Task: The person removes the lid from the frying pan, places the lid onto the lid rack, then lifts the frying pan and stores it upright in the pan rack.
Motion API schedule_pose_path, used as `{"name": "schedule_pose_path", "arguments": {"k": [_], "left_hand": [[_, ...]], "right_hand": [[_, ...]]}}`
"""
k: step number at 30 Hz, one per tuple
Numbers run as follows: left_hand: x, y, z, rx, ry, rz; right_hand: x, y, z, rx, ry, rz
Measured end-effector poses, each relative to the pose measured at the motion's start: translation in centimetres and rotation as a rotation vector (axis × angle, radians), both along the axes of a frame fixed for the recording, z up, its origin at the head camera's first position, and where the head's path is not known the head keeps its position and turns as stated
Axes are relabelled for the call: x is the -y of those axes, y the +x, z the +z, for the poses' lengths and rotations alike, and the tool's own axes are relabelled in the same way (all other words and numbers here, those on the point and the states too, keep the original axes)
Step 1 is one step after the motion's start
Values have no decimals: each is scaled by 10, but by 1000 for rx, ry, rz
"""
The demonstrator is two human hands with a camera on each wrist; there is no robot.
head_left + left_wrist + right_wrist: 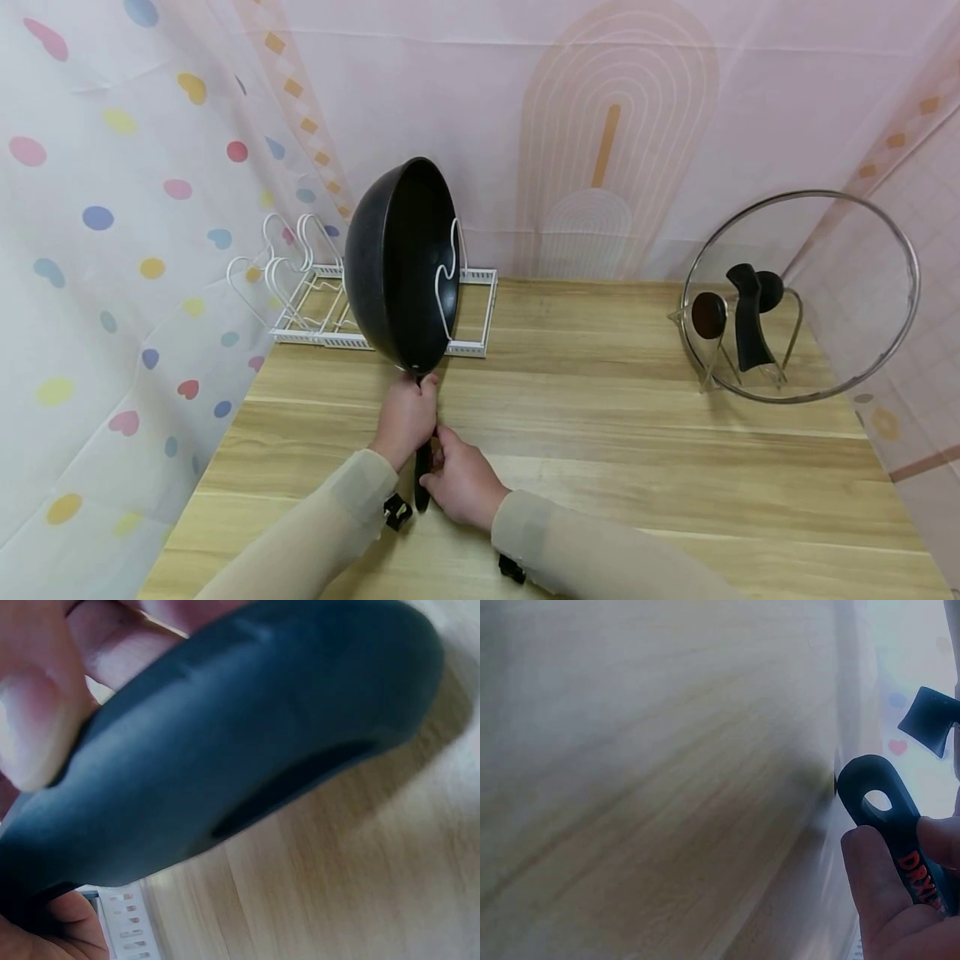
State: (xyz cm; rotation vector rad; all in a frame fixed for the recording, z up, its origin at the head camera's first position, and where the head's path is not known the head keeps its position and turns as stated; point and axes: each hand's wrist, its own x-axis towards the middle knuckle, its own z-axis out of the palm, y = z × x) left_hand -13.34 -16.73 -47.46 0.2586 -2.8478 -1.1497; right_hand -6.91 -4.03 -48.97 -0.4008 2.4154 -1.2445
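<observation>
A black wok stands on its side in a white wire rack, its hollow facing right and its handle pointing toward me. My left hand grips the handle close to the pan. Nearer the handle's end, my right hand pinches it between thumb and fingers. The right wrist view shows the handle's tip with its hanging hole and red lettering. In the left wrist view the dark handle fills much of the picture, with a thumb and fingers along it.
At the right, a glass lid with a metal rim and black handle leans upright in a small stand. White wire loops rise from the rack's left part. Patterned curtains border the wooden table.
</observation>
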Motion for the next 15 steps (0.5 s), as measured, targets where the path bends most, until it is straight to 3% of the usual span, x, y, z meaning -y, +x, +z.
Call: {"name": "schedule_pose_path", "arguments": {"k": [15], "left_hand": [[1, -1, 3, 24, 5, 9]], "right_hand": [[-1, 0, 0, -5, -2, 1]]}}
